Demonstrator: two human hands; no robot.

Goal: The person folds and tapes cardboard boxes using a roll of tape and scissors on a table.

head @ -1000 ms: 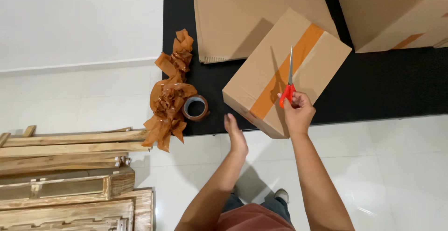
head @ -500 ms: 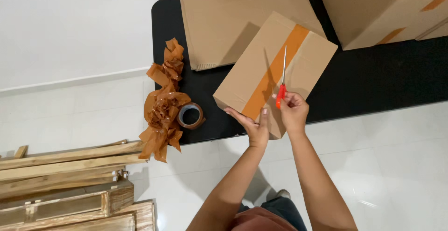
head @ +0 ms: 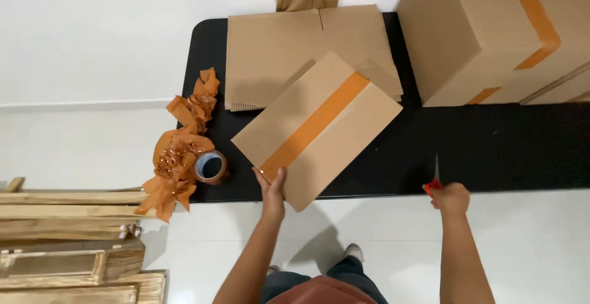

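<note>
Here, nearest you, your left hand [head: 272, 194] lies flat with fingers stretched on the near corner of the small cardboard box [head: 317, 129], pressing on it rather than gripping. Your right hand [head: 450, 198] is clenched round the red handles of a pair of scissors [head: 434, 178], whose blade points to 12 o'clock over the near edge of the black table [head: 491, 144], well apart from the box. The box sits slantwise on the table, a strip of orange tape [head: 314, 126] running along its top from 7 to 1 o'clock. At 9 o'clock from your left hand stands a roll of tape [head: 210, 167], touching a crumpled heap of orange tape scraps [head: 178, 156] that hangs over the table's left end. Beyond the box lies a flattened carton [head: 270, 58], partly under it. At 1 o'clock stands a large taped box [head: 479, 34]. Wooden planks [head: 61, 218] lie on the floor at 8 o'clock
</note>
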